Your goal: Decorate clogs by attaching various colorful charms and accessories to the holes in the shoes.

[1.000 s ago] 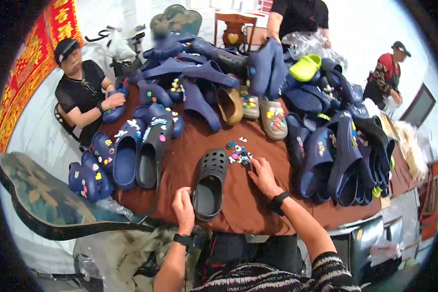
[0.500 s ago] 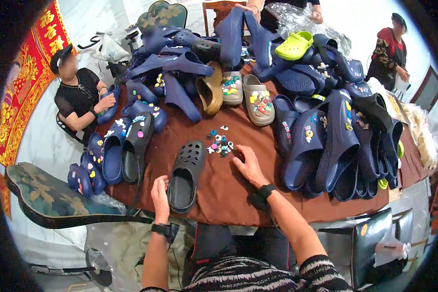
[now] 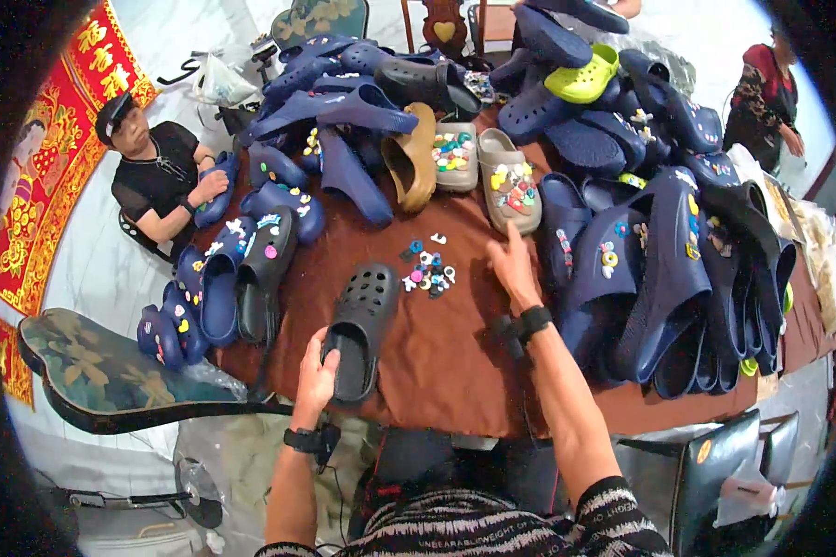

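Observation:
A dark grey clog (image 3: 367,302) with a holed toe lies near the table's front edge, toe pointing away from me. My left hand (image 3: 317,376) grips its heel side, thumb over the rim; the fingers beneath are partly hidden. Right of the clog sits a small heap of mixed shoe charms (image 3: 427,271) in white, blue, black and pink. My right hand (image 3: 514,269) is stretched past the heap with its forefinger extended, close to the toe of a beige clog (image 3: 513,186) covered in colourful charms. Whether the fingertip touches that toe, I cannot tell.
Navy clogs (image 3: 581,278) crowd the right side, and more navy clogs (image 3: 344,107) are piled at the back left. A tan clog (image 3: 411,162) and a second beige clog (image 3: 455,158) stand mid-table. A seated co-worker (image 3: 158,176) at left holds a navy clog.
My left hand has closed on the dark grey clog's heel side. My right hand has moved from beside the charm heap, away from me and right, toward the beige clog.

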`<state>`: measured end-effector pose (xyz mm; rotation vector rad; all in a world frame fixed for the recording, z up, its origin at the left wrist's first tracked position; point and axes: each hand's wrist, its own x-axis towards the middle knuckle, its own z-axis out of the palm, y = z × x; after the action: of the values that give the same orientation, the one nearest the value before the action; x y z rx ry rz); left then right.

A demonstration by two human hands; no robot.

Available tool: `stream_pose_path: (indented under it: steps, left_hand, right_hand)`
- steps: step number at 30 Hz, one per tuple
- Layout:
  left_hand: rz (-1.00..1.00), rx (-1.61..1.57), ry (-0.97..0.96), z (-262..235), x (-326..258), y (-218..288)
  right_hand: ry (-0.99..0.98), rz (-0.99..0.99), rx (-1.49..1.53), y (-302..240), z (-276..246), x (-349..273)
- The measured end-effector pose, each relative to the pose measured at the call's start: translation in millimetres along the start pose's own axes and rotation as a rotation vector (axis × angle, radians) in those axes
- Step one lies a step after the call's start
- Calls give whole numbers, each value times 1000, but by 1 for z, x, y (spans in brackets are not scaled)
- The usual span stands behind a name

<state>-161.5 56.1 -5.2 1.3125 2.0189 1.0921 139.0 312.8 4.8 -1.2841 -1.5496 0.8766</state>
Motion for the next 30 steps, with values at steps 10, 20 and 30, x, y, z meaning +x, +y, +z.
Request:
stream_pose_path:
  steps: [10, 20, 30]
  left_hand:
    - [53, -99, 88, 4, -17, -9]
    - [70, -127, 163, -2, -12, -19]
    - [-81, -94, 139, 1, -9, -6]
  right_hand:
    - [-478, -295, -56, -6, 24, -79]
    - [-437, 93, 322, 5, 30, -77]
    - [-362, 140, 365, 15, 27, -77]
